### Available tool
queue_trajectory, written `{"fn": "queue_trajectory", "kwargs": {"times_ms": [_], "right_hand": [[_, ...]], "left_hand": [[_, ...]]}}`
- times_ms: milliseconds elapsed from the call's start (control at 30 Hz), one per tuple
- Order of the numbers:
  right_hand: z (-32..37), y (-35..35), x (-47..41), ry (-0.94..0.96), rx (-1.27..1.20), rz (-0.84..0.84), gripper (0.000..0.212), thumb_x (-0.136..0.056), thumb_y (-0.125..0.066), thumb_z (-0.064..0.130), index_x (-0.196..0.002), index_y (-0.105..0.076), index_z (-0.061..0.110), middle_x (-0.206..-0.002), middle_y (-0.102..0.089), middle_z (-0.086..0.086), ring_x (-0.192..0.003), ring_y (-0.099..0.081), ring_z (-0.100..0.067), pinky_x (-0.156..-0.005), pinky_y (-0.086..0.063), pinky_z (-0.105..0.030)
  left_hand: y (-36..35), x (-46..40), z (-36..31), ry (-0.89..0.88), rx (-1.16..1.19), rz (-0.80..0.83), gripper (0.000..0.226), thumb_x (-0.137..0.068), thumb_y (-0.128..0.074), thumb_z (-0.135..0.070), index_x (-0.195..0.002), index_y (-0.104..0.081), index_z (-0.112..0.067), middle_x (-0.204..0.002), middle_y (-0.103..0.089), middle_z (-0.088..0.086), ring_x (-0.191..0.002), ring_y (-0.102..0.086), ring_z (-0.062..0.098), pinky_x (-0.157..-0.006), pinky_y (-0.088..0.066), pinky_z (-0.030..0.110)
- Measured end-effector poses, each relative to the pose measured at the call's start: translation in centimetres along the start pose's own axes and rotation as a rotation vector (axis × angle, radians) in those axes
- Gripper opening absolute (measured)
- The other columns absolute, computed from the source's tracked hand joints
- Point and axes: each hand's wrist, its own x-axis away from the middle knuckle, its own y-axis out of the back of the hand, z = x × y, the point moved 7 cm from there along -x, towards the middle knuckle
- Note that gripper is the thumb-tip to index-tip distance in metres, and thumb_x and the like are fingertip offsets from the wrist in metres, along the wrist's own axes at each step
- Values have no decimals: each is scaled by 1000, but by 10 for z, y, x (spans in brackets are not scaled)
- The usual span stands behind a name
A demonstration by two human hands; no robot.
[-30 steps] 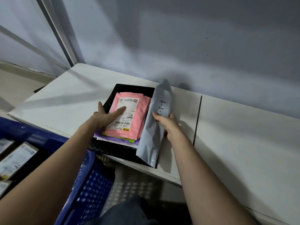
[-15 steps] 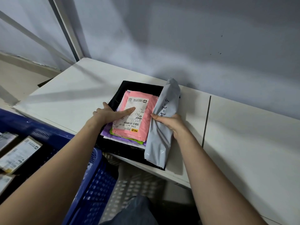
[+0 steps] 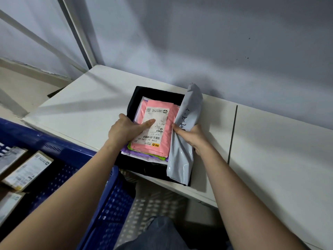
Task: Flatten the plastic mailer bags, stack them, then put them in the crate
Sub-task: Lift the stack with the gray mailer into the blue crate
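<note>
A: Where am I seeing the hands?
B: Left hand [image 3: 126,131] is pressing flat-fingered on the pink mailer [image 3: 162,138] inside the black crate [image 3: 137,94]; right hand [image 3: 193,137] is gripping the grey mailer [image 3: 187,123] beside it.

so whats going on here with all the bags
A person is packing plastic mailer bags into a black crate on a white table. The left hand rests on the pink mailer that tops a stack of flattened bags inside the crate, its forefinger on the shipping label. The right hand grips a grey mailer standing on edge along the crate's right side, not yet laid flat on the stack. A blue basket with parcels sits at lower left.
</note>
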Motion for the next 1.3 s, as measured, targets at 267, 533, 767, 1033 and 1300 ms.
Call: {"fn": "queue_trajectory", "kwargs": {"times_ms": [267,533,767,1033,1300], "right_hand": [[31,8,13,79,26,11,70,-58,-88,35,-117,-60,7,-115,-67,-2,-104,-63,-16,-101,-47,-33],[96,-5,45,118,160,-5,89,-68,-82,38,-129,-28,2,-114,-53,-6,-111,-53,-21,-94,-44,-30],[141,-80,88,217,255,83,99,-69,-80,42,-137,-21,1,-141,-42,-14,-128,-45,-29,-94,-42,-31],[154,-205,142,326,333,237,86,-72,-78,40,-130,-27,2,-138,-46,-13,-125,-48,-29,-82,-34,-24],[111,-319,185,438,542,419,91,-71,-80,37,-133,-26,-1,-138,-43,-18,-125,-46,-32,-95,-40,-32]], "left_hand": [[23,30,-18,-117,50,-159,89,-63,-63,-75,-113,-40,-5,-113,-59,7,-110,-56,30,-77,-39,34],[86,59,-15,-133,97,-279,91,-64,-64,-73,-116,-38,-3,-119,-59,14,-112,-56,35,-77,-40,36],[163,84,46,-93,113,-403,93,-63,-66,-72,-117,-32,-5,-115,-63,14,-104,-61,35,-79,-48,39],[228,107,169,118,162,-460,106,-56,-67,-76,-124,-30,-4,-109,-65,12,-97,-64,33,-82,-53,43],[207,144,310,407,379,-384,108,-52,-72,-74,-122,-32,-2,-112,-63,11,-100,-63,32,-85,-52,43]]}}
